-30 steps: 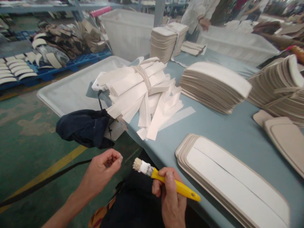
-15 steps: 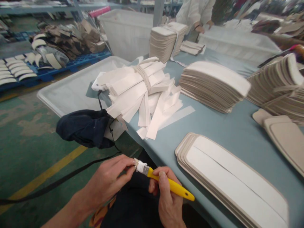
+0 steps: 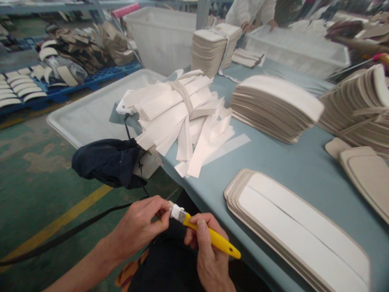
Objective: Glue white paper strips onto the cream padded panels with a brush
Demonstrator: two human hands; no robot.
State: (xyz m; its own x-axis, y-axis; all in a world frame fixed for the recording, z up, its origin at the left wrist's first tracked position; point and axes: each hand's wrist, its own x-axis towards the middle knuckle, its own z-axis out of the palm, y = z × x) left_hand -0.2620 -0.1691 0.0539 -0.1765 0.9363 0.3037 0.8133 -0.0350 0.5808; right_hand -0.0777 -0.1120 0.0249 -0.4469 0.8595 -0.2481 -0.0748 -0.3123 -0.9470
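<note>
A paintbrush (image 3: 220, 242) with a yellow handle is gripped in my right hand (image 3: 209, 251), thumb on top. White stuff coats the brush's bristles and part of its metal band. The fingertips of my left hand (image 3: 148, 219) pinch the bristle end. Both hands are over my lap, just off the table's near edge. To their right on the table lies a low stack of long, rounded beige panels (image 3: 298, 227), the top one faced with white and marked by a dark line along its length.
Tied white strips (image 3: 170, 109) lie on the blue-grey table (image 3: 273, 162). Stacked curved panels (image 3: 273, 105) stand behind, with a tied bundle (image 3: 358, 109) at right. A dark cloth bag (image 3: 106, 164) hangs by the corner. Beyond, a person's hands touch a white bin (image 3: 298, 50).
Both hands and the brush have shifted slightly left. The left fingers still pinch the bristle end. At the back, the other person's white bin has moved a little to the left.
</note>
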